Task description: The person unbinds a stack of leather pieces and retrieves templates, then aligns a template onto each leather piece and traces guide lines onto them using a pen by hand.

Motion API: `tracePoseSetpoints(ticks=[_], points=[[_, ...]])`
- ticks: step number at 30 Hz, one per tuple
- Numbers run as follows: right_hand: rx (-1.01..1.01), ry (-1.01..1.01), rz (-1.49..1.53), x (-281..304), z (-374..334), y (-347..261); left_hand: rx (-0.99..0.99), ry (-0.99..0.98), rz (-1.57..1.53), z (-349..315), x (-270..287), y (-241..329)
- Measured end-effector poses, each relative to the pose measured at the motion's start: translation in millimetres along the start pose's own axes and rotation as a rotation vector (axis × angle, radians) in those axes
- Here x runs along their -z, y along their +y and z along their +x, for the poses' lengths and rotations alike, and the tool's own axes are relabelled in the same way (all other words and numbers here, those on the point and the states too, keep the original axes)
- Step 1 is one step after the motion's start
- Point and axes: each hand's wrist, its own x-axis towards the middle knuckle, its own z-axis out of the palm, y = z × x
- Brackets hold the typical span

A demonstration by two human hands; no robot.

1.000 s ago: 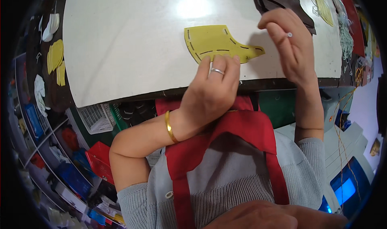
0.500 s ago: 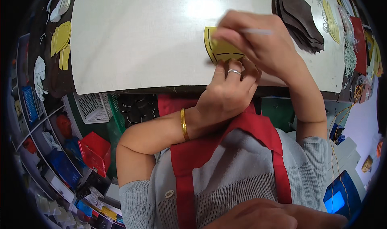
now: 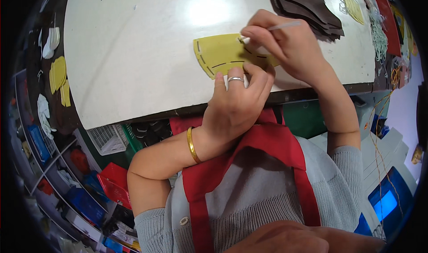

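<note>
On the white tabletop lies a yellow curved pattern piece (image 3: 218, 52) with dark dashes, possibly slots, along its edges. My left hand (image 3: 238, 97), wearing a ring and a gold bangle, presses the lower edge with spread fingertips. My right hand (image 3: 290, 43) is closed around a thin whitish pen-like stick (image 3: 285, 25). Its lower end points down at the upper edge of the yellow piece, where the fingers partly hide the tip. The right end of the yellow piece is hidden beneath my right hand.
A stack of dark brown cut pieces (image 3: 307, 8) lies beyond my right hand. More yellow pieces rest at the far right (image 3: 350, 3) and on the left side (image 3: 58, 74). Pale green cords (image 3: 379, 43) hang near the right edge. A red bin (image 3: 115, 184) stands below left.
My view has shifted, so the table appears turned. My right hand has moved off the left part of the yellow piece, exposing more of it; my left hand still presses its lower edge.
</note>
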Motion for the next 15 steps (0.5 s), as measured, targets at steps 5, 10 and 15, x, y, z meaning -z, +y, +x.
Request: tracePoseSetpoints(ticks=[5, 10, 15], points=[[0.085, -0.006, -0.171, 4, -13, 4, -0.022, -0.097, 0.048, 1, 4, 1], [0.013, 0.028, -0.221, 32, -53, 18, -0.056, -0.026, 0.08, 1, -3, -3], [-0.173, 0.085, 0.161, 38, -42, 12, -0.051, -0.008, 0.067, 8, 2, -4]])
